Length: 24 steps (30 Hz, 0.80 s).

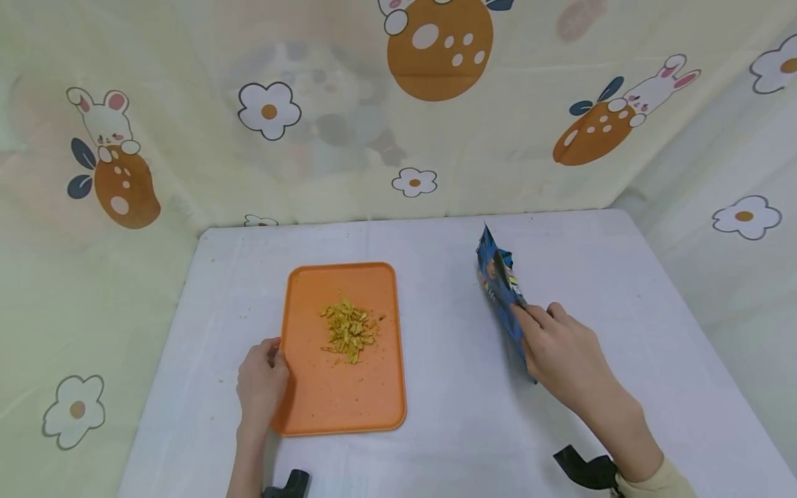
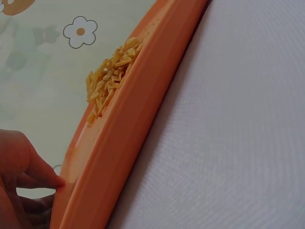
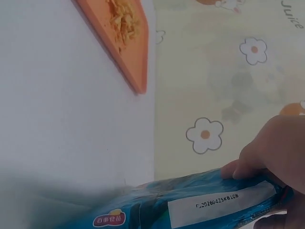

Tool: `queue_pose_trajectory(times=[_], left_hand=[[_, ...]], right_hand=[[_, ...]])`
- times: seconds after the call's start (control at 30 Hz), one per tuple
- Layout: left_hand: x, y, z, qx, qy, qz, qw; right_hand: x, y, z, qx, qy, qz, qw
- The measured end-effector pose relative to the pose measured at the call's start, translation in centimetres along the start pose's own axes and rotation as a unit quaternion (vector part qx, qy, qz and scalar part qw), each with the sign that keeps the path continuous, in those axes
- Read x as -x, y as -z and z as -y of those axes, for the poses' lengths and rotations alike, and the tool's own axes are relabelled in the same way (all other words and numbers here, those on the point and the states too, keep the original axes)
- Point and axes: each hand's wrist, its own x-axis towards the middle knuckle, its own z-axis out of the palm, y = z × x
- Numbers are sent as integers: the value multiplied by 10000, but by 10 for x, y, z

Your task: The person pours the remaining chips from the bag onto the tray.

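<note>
An orange tray lies on the white table with a small heap of yellow, chip-like snack pieces near its middle. My left hand is at the tray's left edge; its thumb and fingers pinch the rim, as the left wrist view shows beside the heap of pieces. Right of the tray, my right hand grips a blue snack bag by its near side, holding it on edge and tilted. Printed lettering and a white date strip show on the bag in the right wrist view. The bag's opening is hidden.
A white cloth covers the table, with tiny crumbs scattered left of the tray. Behind it hangs a pale curtain printed with rabbits and flowers. Black straps or mounts sit at both wrists.
</note>
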Motion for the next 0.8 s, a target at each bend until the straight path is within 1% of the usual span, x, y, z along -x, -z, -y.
queue_pose_trajectory(times=[0.27,0.47,0.57,0.67,0.8], left_hand=[[1,0,0,11,-95,-49,9999],[0,0,-1,-2,-27,-62,10000],[0,-1,0,-19,-24,-50,10000],[-1,-1,1,-26,-31,-40,10000],[0,0,1,-30,-28,-18,10000]], right_hand=[[-6,-4,11,-60,-19,174,9998],[-13,-8,21,-121,-88,434,9989],[-16,-12,27,-179,-119,492,9986],[-18,-17,32,-283,-163,413,9986],[-19,-27,40,-397,-323,147,9986]])
